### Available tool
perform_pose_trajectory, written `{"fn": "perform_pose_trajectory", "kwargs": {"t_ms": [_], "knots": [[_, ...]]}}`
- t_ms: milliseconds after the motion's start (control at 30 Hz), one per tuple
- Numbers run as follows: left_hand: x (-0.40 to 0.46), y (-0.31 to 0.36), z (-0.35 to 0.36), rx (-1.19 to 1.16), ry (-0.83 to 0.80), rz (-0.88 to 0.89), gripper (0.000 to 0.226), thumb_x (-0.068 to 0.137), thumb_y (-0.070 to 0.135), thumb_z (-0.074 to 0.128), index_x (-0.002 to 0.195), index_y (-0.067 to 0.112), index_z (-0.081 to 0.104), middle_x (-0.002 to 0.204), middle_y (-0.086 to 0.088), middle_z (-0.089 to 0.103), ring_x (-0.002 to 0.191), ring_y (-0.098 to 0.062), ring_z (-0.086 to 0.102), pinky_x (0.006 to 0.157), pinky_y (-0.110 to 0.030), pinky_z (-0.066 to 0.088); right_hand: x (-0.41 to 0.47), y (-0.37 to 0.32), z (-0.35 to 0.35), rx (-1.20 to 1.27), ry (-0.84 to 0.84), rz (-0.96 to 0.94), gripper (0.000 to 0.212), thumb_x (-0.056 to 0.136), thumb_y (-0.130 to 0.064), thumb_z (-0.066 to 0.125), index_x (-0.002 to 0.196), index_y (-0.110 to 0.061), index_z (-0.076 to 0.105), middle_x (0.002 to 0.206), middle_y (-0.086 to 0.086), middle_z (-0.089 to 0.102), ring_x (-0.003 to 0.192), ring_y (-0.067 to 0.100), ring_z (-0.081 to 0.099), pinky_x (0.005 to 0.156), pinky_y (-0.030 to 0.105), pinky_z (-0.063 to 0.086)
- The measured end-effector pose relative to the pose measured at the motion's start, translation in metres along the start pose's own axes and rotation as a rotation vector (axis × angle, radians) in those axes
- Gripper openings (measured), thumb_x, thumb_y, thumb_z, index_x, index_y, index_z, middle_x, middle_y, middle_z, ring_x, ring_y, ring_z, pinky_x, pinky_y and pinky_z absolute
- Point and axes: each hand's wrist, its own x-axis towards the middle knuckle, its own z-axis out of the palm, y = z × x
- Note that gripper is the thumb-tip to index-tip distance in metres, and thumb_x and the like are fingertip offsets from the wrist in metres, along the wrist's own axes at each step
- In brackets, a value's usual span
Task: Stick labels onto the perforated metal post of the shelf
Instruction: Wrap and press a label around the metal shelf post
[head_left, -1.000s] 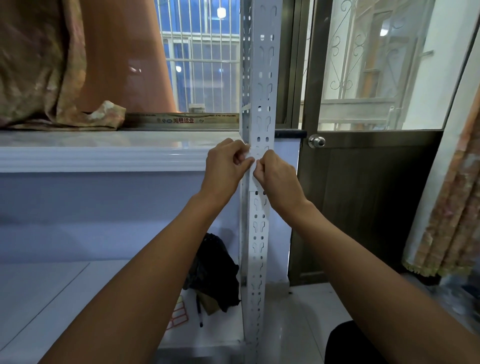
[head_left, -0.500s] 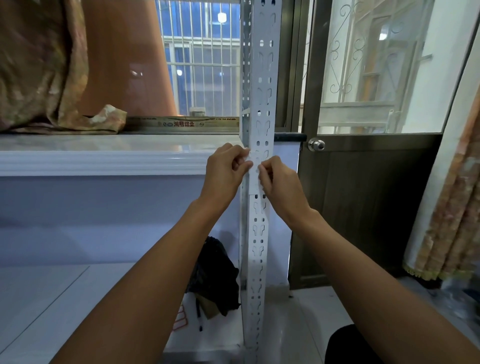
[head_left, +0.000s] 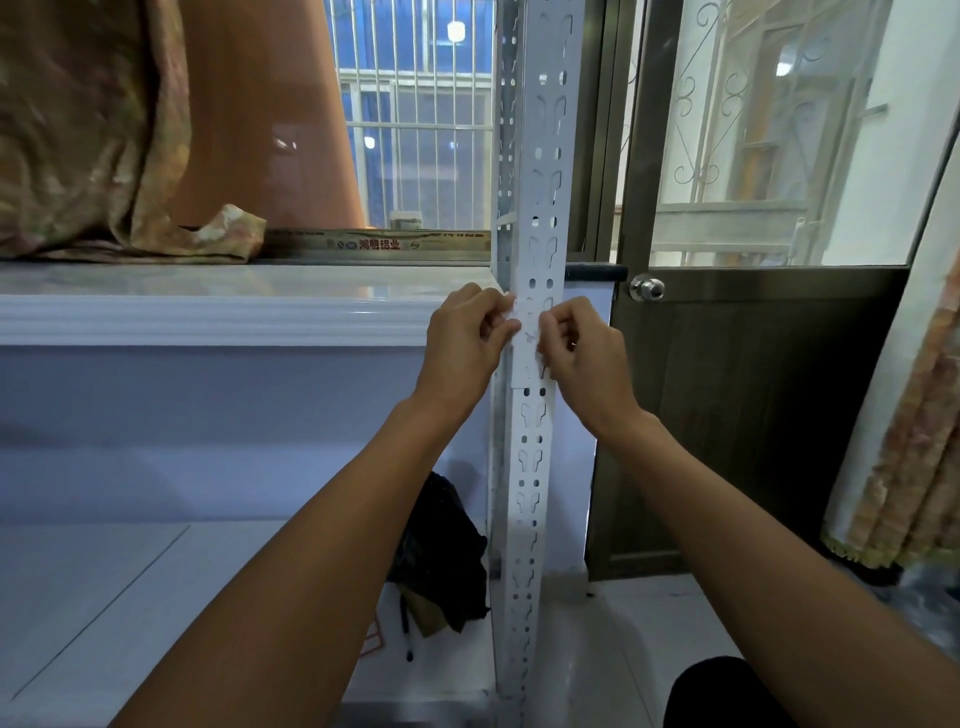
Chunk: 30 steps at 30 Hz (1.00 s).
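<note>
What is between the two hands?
In the head view, the white perforated post runs between the left hand and right hand, with a white label on it that both touch.

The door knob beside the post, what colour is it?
Shiny silver door knob, clearest in the head view.

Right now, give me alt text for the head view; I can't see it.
Both hands, left hand and right hand, press a white label against the upright perforated metal post at windowsill height. A door with a round knob stands to the right.
</note>
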Motion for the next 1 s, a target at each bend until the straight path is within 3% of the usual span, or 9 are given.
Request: {"fn": "perform_pose_trajectory", "kwargs": {"t_ms": [133, 333, 400, 467, 533, 667, 733, 833, 1000], "knots": [[-0.001, -0.002, 0.002, -0.001, 0.012, 0.014, 0.011, 0.091, 0.01, 0.07, 0.101, 0.006, 0.071, 0.083, 0.001, 0.057, 0.081, -0.018, 0.055, 0.076, -0.036, 0.052, -0.009, 0.009, 0.001, 0.004, -0.063, -0.096, 0.012, 0.105, -0.01, 0.045, 0.112, -0.008, 0.054, 0.081, 0.002, 0.063, 0.068, 0.019, 0.062, 0.064, 0.042, 0.054], [-0.003, -0.001, 0.001, 0.025, 0.009, 0.038, 0.014, 0.093, 0.012, 0.069, 0.105, 0.007, 0.071, 0.084, 0.005, 0.055, 0.081, -0.011, 0.05, 0.075, -0.021, 0.045, -0.025, 0.024, 0.006, -0.243, -0.148, -0.309, 0.053, 0.099, -0.005, 0.055, 0.148, -0.001, 0.038, 0.095, 0.007, 0.059, 0.082, 0.014, 0.054, 0.076, 0.029, 0.051], [-0.003, -0.002, 0.001, 0.043, 0.009, 0.048, 0.014, 0.093, 0.012, 0.069, 0.106, 0.007, 0.071, 0.085, 0.007, 0.053, 0.082, -0.01, 0.05, 0.075, -0.021, 0.044, -0.03, 0.025, 0.007, -0.299, -0.178, -0.368, 0.049, 0.096, -0.007, 0.057, 0.144, 0.0, 0.046, 0.091, 0.007, 0.059, 0.081, 0.014, 0.05, 0.074, 0.027, 0.048], [-0.002, -0.004, 0.001, 0.055, 0.012, 0.054, 0.015, 0.093, 0.012, 0.069, 0.108, 0.006, 0.071, 0.085, 0.007, 0.052, 0.082, -0.011, 0.05, 0.075, -0.022, 0.045, -0.031, 0.023, 0.005, -0.256, -0.155, -0.411, 0.023, 0.093, -0.008, 0.06, 0.113, 0.0, 0.067, 0.088, 0.007, 0.06, 0.079, 0.017, 0.052, 0.071, 0.034, 0.05], [-0.003, -0.005, 0.002, 0.055, 0.016, 0.055, 0.017, 0.093, 0.011, 0.069, 0.109, 0.006, 0.071, 0.085, 0.007, 0.052, 0.082, -0.011, 0.05, 0.074, -0.022, 0.045, -0.027, 0.019, 0.003, -0.195, -0.114, -0.391, 0.011, 0.091, -0.009, 0.062, 0.097, -0.002, 0.068, 0.088, 0.006, 0.059, 0.079, 0.017, 0.053, 0.071, 0.035, 0.05], [-0.003, -0.004, 0.002, 0.052, 0.015, 0.051, 0.018, 0.094, 0.012, 0.068, 0.111, 0.007, 0.071, 0.086, 0.007, 0.053, 0.083, -0.01, 0.049, 0.075, -0.015, 0.04, -0.022, 0.018, 0.003, -0.275, -0.102, -0.301, 0.039, 0.095, -0.016, 0.063, 0.132, -0.006, 0.058, 0.099, 0.006, 0.059, 0.089, 0.017, 0.055, 0.08, 0.028, 0.052], [-0.004, -0.004, 0.002, 0.053, 0.016, 0.052, 0.018, 0.095, 0.012, 0.067, 0.111, 0.006, 0.071, 0.087, 0.008, 0.053, 0.084, -0.009, 0.049, 0.075, -0.011, 0.038, -0.025, 0.019, 0.005, -0.317, -0.098, -0.336, 0.035, 0.095, -0.016, 0.064, 0.128, -0.005, 0.062, 0.096, 0.006, 0.06, 0.088, 0.018, 0.055, 0.077, 0.031, 0.054], [-0.004, -0.005, 0.003, 0.073, 0.024, 0.061, 0.016, 0.095, 0.009, 0.065, 0.111, 0.006, 0.07, 0.087, 0.008, 0.051, 0.084, -0.009, 0.048, 0.075, -0.009, 0.036, -0.025, 0.02, 0.005, -0.326, -0.04, -0.413, 0.014, 0.093, -0.016, 0.065, 0.096, -0.004, 0.071, 0.09, 0.006, 0.06, 0.081, 0.019, 0.056, 0.068, 0.038, 0.053], [-0.007, -0.005, 0.004, 0.097, 0.025, 0.066, 0.018, 0.098, 0.004, 0.056, 0.111, 0.006, 0.068, 0.087, 0.009, 0.047, 0.084, -0.01, 0.046, 0.073, -0.011, 0.035, -0.021, 0.021, 0.006, -0.467, -0.025, -0.389, 0.038, 0.098, -0.021, 0.058, 0.134, -0.009, 0.059, 0.101, 0.009, 0.058, 0.086, 0.021, 0.054, 0.069, 0.035, 0.052]]}}
